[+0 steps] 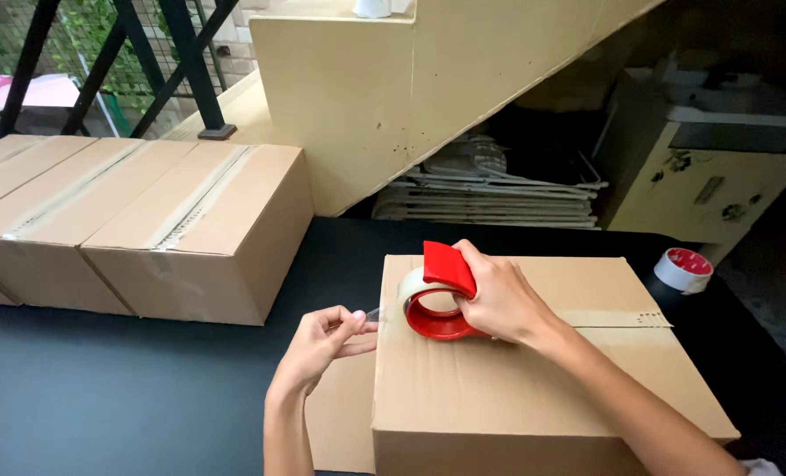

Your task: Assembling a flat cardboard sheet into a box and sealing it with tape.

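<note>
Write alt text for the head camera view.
The right hand holds a red tape dispenser on a cardboard box while the left hand pinches the tape end at the box edge. Taped boxes sit left on the black table.

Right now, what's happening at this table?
A person is at a brown cardboard box on a black table. The right hand grips a red handheld tape dispenser resting on the box top, at the near end of its centre seam. The left hand pinches the clear tape end at the box edge. Tape already covers the far part of the seam. Two taped cardboard boxes sit left; a spare red-cored tape roll sits right.
</note>
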